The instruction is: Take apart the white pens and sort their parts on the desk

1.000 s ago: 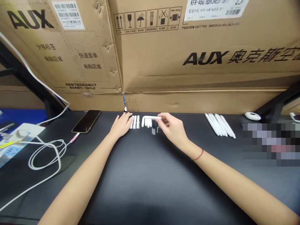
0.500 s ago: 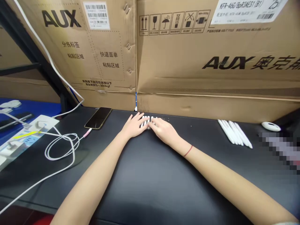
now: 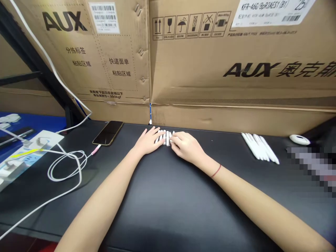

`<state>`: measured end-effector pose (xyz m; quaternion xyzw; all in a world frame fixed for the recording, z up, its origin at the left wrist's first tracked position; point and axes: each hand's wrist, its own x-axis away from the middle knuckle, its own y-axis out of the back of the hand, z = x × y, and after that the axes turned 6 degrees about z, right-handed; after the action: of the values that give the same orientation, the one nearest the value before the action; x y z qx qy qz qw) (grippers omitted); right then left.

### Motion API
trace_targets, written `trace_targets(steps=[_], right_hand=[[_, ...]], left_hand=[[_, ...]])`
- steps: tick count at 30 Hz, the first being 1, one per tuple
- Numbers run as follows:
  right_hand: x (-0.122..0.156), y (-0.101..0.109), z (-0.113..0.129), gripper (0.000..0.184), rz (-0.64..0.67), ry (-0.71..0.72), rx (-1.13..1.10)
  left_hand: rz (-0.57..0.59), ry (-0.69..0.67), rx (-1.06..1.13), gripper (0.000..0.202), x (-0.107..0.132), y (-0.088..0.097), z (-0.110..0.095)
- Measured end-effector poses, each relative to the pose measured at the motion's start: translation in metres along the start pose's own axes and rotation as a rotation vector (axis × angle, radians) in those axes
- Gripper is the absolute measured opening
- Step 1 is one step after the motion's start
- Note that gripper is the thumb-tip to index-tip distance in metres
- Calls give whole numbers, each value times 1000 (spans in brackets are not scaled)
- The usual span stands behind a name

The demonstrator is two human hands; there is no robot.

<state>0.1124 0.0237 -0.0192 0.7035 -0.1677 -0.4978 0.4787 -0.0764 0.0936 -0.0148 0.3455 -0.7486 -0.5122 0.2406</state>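
Left hand (image 3: pixel 148 141) and right hand (image 3: pixel 187 147) open, touching white sticks (image 3: pixel 165 137)

1. Cardboard cartons (image 3: pixel 210 63) stand behind the bench (image 3: pixel 168 210).
2. Short sticks (image 3: pixel 165 137) lie side by side on the bench, near its back edge.
3. A phone (image 3: pixel 107 133) lies left of them.
4. Long sticks (image 3: pixel 258 148) lie to their right.
5. A power strip (image 3: pixel 28 154) lies beyond the phone, further left.

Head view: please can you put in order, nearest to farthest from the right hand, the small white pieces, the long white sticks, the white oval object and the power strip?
From the right hand:
1. The small white pieces: at its fingertips, to its left.
2. The long white sticks: on the table, to its right.
3. The white oval object: farther right, near the back.
4. The power strip: far left.
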Motion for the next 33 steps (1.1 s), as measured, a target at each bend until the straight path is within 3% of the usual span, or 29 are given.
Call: trace_targets(steps=[3, 8, 14, 18, 22, 25, 28, 33], right_hand=[[6, 4, -5, 16, 16, -36, -55], [9, 5, -5, 13, 65, 21, -98], [12, 17, -16, 15, -101, -131, -174], [36, 35, -37, 14, -219, -242, -182], [79, 51, -64, 16, -221, -369, -96], [114, 61, -88, 21, -178, -447, 29], [141, 70, -104, 31, -48, -566, 234], [153, 83, -105, 39, 284, -859, 442]], left_hand=[[1, 0, 5, 51, 0, 1, 0], [18, -16, -4, 67, 0, 0, 0], [4, 0, -5, 65, 1, 3, -5], [24, 12, -21, 65, 1, 5, -7], [29, 8, -24, 61, 1, 5, -8], [28, 13, -24, 63, 1, 6, -9], [22, 18, -29, 68, 1, 6, -10], [-61, -34, 10, 76, -1, 4, -4]])
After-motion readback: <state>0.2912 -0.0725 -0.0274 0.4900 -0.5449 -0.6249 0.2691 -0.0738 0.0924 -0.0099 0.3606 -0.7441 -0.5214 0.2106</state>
